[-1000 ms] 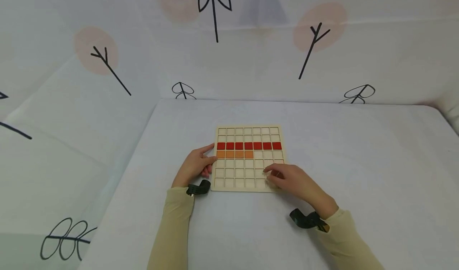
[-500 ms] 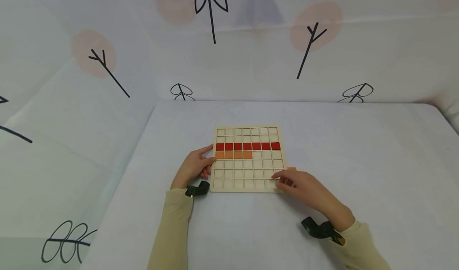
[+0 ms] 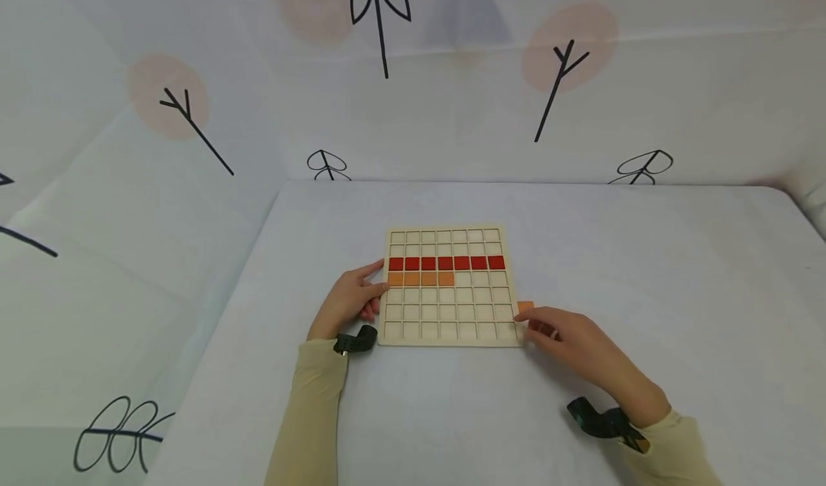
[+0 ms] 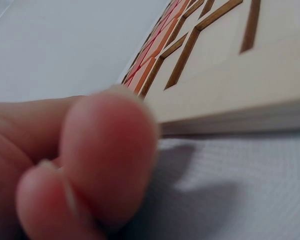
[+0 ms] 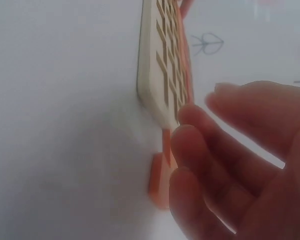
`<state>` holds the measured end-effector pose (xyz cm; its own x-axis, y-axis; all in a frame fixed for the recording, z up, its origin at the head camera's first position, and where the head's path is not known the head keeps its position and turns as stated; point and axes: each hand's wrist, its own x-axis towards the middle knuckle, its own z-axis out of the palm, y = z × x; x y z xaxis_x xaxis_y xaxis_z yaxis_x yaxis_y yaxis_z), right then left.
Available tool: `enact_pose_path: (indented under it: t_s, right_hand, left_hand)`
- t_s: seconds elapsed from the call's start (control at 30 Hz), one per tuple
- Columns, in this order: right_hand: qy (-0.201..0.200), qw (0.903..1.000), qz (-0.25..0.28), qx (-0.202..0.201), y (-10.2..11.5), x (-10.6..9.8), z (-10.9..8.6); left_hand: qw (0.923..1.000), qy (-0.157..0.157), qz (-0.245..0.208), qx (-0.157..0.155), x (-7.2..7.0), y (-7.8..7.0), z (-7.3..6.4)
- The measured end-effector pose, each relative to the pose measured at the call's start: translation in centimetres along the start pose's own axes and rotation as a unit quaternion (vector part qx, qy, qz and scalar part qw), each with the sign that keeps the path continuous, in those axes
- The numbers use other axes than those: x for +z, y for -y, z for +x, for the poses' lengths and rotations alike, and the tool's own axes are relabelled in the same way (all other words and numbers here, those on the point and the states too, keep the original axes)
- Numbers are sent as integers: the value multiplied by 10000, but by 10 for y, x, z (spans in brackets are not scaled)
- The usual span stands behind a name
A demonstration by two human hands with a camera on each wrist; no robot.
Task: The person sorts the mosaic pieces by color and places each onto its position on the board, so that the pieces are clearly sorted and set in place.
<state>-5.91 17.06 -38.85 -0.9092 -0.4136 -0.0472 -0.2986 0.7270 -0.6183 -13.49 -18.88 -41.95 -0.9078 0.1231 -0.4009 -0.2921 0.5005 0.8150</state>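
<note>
A pale wooden grid board lies flat on the white table. One of its rows is filled with red tiles; in the row nearer me, several orange tiles fill the left cells. My left hand touches the board's left edge with index finger and thumb, the thumb close up in the left wrist view. By the right edge hovers my right hand, fingers loosely bent and apart, no tile visible between them. Loose orange tiles lie beside the board, partly hidden behind its fingers.
White cloth covers the table on both sides of the board. A patterned cloth backdrop rises behind the table's far edge and along the left. Each wrist wears a dark camera mount.
My right hand has drawn right, from over the board's lower right cells to its right edge, uncovering an orange tile there. The left hand stays at the left edge.
</note>
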Motion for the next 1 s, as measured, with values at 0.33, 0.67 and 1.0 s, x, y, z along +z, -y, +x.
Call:
enact_pose_path:
  t_s: [0.33, 0.67, 1.0]
  right_hand:
    - [-176, 9995, -177, 207, -19, -3, -17]
    - [-423, 9971, -251, 583, -35, -7, -29]
    - [-486, 9947, -436, 789, -40, -6, -28]
  left_hand:
    - [10000, 2, 8, -3, 1, -2, 0]
    - [10000, 20, 22, 38, 1, -3, -1]
    - [10000, 19, 7, -27, 0, 0, 1]
